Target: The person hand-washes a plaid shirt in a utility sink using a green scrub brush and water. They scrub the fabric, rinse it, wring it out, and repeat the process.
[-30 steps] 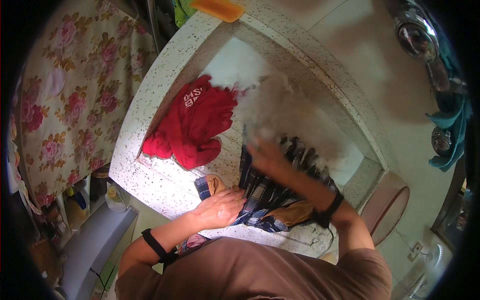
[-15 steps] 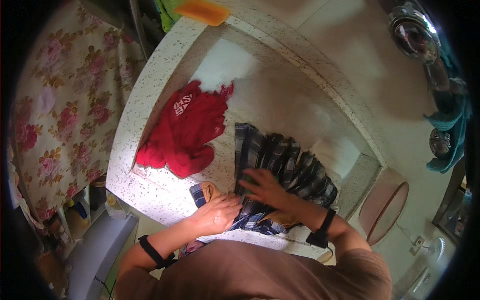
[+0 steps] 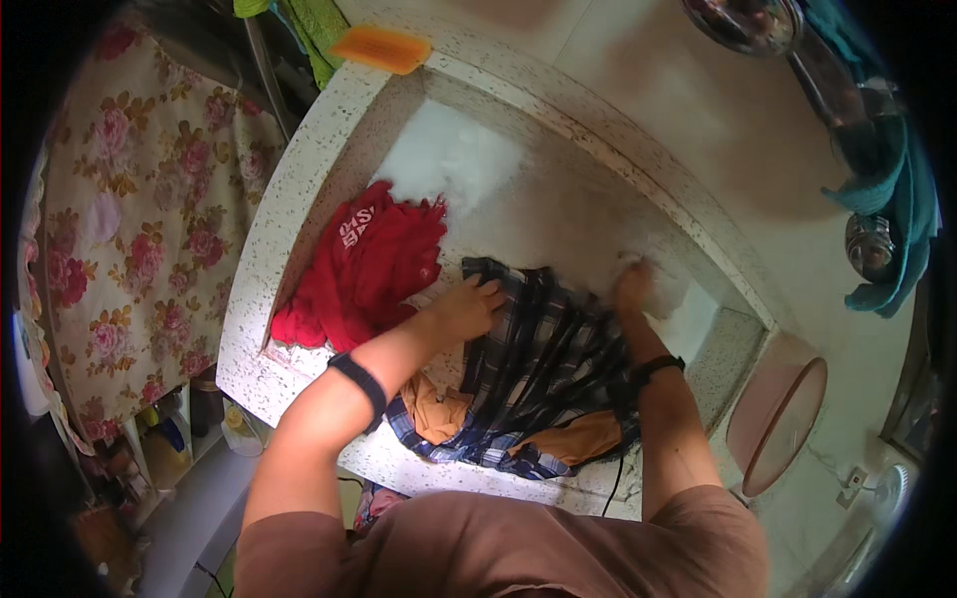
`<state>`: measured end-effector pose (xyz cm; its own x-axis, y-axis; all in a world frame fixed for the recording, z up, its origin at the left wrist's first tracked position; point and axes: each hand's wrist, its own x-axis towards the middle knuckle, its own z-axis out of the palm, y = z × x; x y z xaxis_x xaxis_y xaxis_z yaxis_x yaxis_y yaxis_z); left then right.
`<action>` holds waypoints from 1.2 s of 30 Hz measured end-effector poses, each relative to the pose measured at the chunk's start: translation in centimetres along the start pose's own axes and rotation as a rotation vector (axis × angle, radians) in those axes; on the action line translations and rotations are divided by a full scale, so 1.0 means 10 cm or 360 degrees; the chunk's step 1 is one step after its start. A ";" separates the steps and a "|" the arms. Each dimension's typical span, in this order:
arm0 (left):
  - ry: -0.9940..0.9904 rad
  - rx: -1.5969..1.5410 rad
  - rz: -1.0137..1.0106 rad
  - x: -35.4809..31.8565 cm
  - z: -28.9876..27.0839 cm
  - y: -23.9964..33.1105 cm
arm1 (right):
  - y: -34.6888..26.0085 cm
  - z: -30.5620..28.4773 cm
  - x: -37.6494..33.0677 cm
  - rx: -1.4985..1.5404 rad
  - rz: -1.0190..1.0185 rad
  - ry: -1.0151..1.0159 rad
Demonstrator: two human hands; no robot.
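Note:
A dark plaid shirt (image 3: 528, 349) with tan inner patches lies wet and spread over the near side of a speckled stone sink (image 3: 299, 189). At its upper left edge my left hand (image 3: 467, 307) has its fingers bent onto the cloth, gripping it. My right hand (image 3: 632, 291) reaches past the shirt's right side, down by the sink's cloudy water (image 3: 568, 214). Its fingers are blurred, so what it holds, if anything, does not show. A bunched red garment (image 3: 364, 264) with white lettering rests left of the shirt, beside my left hand.
An orange plastic piece (image 3: 382, 49) sits on the sink's far left corner. A pinkish round tub (image 3: 778, 429) stands at the right. Flowered curtain (image 3: 150, 229) hangs at the left; teal cloth (image 3: 887, 229) hangs by metal fittings at far right.
My left hand has moved up from the shirt's near edge to its upper left edge. My right hand has left the shirt's middle and moved right. The shirt lies more spread out.

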<state>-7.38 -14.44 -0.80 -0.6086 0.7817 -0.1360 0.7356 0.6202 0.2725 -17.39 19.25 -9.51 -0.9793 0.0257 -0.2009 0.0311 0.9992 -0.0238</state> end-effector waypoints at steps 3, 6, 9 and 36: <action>-0.0251 -0.0002 0.0084 0.12 0.07 -0.11 | -0.70 -0.01 -0.21 -0.0053 -0.0941 -0.0614; -0.0504 0.0034 0.0202 0.07 -0.06 -0.16 | -0.90 0.04 -0.58 0.0765 -0.1460 -0.0280; -0.0187 -0.0070 0.0301 -0.18 -0.23 -0.11 | -0.90 -0.08 -0.94 0.0535 -0.1193 -0.0333; -0.0033 -0.0535 -0.0452 -1.28 -0.17 0.90 | -2.03 -0.43 -1.56 0.1053 -0.1581 -0.0274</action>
<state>6.54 -19.00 5.01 -0.7642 0.5864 -0.2685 0.4002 0.7577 0.5155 -3.61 -1.28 -1.69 -0.5961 -0.8005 0.0631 -0.5752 0.3708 -0.7292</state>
